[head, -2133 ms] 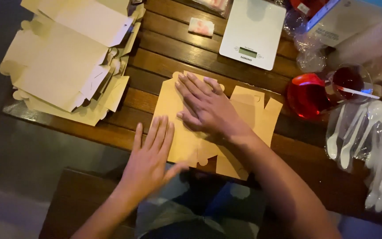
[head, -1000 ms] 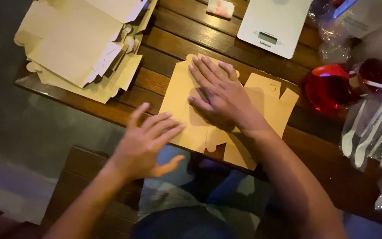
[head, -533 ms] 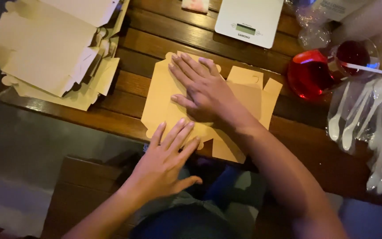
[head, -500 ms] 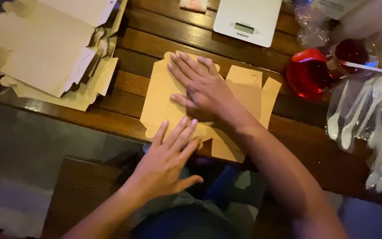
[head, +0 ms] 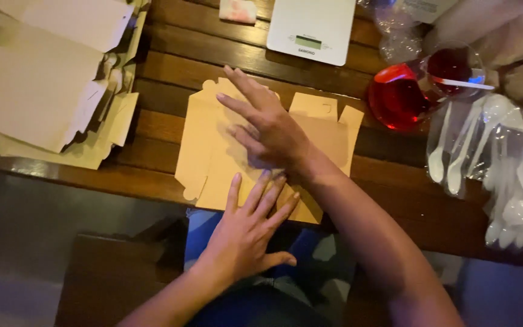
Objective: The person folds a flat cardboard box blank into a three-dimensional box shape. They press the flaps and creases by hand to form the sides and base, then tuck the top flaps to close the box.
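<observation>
Right hand (head: 270, 130) lies spread, pressing the flat cardboard box blank (head: 213, 151) on the worktop (head: 171, 54); left hand (head: 246, 233), fingers spread, touches its near edge.

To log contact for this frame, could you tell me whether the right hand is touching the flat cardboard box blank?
Touching: the head view shows the right hand pressed flat on the cardboard blank.

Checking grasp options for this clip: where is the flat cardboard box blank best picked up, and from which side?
Probably by its near edge, from the person's side: the cardboard blank lies flat, and that edge overhangs the table rim beside the left hand. The right hand presses its middle.
</observation>
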